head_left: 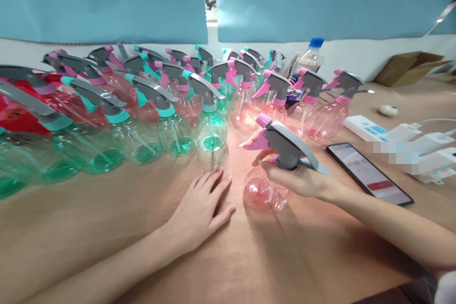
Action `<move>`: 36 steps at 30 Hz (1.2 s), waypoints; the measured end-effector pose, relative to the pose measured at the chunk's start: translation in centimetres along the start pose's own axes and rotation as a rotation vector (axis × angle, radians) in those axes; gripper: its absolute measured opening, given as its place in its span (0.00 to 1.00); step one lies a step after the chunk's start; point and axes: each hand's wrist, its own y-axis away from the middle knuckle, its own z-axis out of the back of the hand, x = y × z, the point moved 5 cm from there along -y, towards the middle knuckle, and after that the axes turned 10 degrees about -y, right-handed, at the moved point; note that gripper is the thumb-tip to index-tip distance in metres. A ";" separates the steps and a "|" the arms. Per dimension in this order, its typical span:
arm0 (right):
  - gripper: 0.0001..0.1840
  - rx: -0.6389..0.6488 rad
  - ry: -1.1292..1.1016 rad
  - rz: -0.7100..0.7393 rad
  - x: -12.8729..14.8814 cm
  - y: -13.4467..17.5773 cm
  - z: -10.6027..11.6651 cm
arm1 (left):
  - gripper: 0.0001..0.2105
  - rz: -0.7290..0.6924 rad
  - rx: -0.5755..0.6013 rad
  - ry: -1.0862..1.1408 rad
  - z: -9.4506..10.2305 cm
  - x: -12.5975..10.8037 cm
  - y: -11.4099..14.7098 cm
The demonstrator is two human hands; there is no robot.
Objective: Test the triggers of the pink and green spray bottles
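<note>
My right hand (288, 175) is wrapped round the neck of a pink spray bottle (261, 192), just under its grey head with a pink nozzle and trigger. The bottle is clear pink plastic and stands close to upright at the table's middle right. To its left my left hand (204, 202) lies flat on the table, fingers spread, touching no bottle. Beyond the fingertips stands a green spray bottle (211, 133) with a teal collar, at the end of a row of green ones. Behind my right hand is another pink spray bottle (329, 116).
Several more green and pink spray bottles crowd the back and left. On the right lie a phone (370, 173), a white power strip (368, 130) with plugs, and a white earbud case (388, 110). Farther back are a blue-capped bottle (309, 61) and a cardboard box (409, 69).
</note>
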 end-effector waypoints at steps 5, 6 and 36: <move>0.13 -0.058 0.057 0.057 0.2 0.1 0.4 | 0.24 -0.006 -0.008 -0.003 0.0 0.0 0.0; 0.11 -0.061 0.068 0.054 0.2 0.1 0.4 | 0.24 -0.005 -0.009 -0.003 0.0 0.0 0.0; 0.29 -0.007 0.021 0.121 0.5 0.0 -0.2 | 0.24 -0.008 -0.024 0.001 -0.1 0.0 0.0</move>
